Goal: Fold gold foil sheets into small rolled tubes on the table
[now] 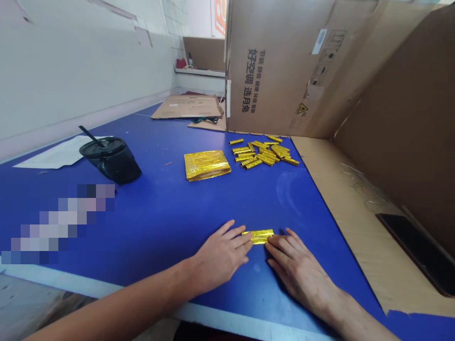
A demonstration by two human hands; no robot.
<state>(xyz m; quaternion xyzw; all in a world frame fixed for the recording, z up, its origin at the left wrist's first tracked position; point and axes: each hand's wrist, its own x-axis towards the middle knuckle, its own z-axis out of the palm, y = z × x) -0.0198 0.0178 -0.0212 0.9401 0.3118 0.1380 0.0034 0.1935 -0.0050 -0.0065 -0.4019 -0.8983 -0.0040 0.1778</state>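
A small sheet of shiny gold foil paper (261,236) lies on the blue table between my hands, with crease lines along its length. Fingertips of my left hand (222,253) rest on its left end, the fingers stretched out and slightly spread. At the opposite end, my right hand (296,265) touches the lower right corner with its fingers extended. Farther back sits a flat stack of gold foil paper (207,166). To the right of that stack, several narrow folded gold foil pieces (265,154) are heaped loosely.
A dark lidded cup with a straw (112,158) stands at the left beside white paper (53,154). Cardboard walls (284,66) rise behind and to the right. A black phone-like slab (415,251) lies on the right cardboard. Flat cardboard (186,106) lies at the back.
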